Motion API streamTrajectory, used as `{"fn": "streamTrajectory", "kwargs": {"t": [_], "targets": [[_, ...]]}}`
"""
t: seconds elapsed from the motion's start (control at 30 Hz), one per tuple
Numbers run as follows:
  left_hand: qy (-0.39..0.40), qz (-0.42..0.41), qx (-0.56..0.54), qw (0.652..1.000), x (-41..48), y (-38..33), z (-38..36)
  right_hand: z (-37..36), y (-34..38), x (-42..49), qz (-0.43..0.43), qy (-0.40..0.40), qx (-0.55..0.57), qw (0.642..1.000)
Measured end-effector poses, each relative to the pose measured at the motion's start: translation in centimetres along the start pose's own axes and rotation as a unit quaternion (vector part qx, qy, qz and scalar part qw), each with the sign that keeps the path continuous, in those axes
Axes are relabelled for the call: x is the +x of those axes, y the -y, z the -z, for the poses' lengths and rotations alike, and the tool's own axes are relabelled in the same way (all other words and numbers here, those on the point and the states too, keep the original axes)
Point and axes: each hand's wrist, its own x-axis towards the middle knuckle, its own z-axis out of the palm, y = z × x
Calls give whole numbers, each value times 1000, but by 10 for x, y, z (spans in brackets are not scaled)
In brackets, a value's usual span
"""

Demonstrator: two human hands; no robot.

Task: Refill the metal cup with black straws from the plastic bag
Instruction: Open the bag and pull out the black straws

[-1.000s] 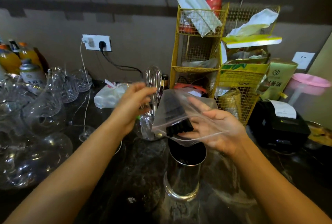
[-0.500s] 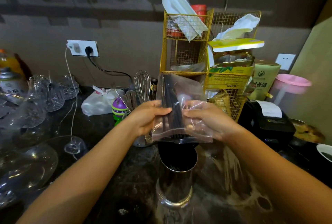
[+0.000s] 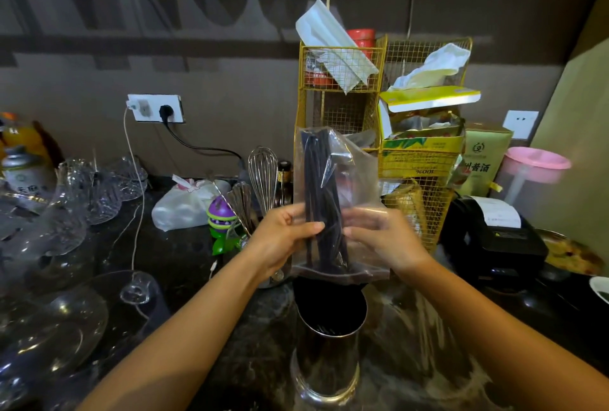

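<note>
Both hands, left hand [image 3: 284,239] & right hand [image 3: 382,239], are now gripping the clear plastic bag [image 3: 339,199] upright, mouth down w/ thin black straws [image 3: 321,203] sliding toward the shiny metal cup [image 3: 328,344] below on the desk; bag was tilted 1 s ago, so pouring looks underway.

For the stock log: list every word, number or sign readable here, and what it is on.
"%001", upside down: yellow box in the wire rack.
"者酒", after a partly hidden character: green box, under a round logo.
Bottle at far left: characters too blurred to read.
Printer receipt, red container, printer label: print too small.
Plastic bag, metal cup: no text.
</note>
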Motion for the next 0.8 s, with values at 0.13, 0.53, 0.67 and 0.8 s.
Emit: {"fn": "streamTrajectory", "kwargs": {"t": [0.13,0.53,0.67,0.8], "targets": [[1,-6,-7,1000,-4,8,-3,2,-6,-5,11,-7,-3,1000],[5,-18,-62,998,-11,5,-4,7,-14,-10,9,-40,51,998],[4,-41,-53,998,-10,-4,-1,9,-12,-8,12,-52,73,996],[-4,-68,-34,997,-7,-17,-1,10,-7,-8,14,-50,78,996]]}}
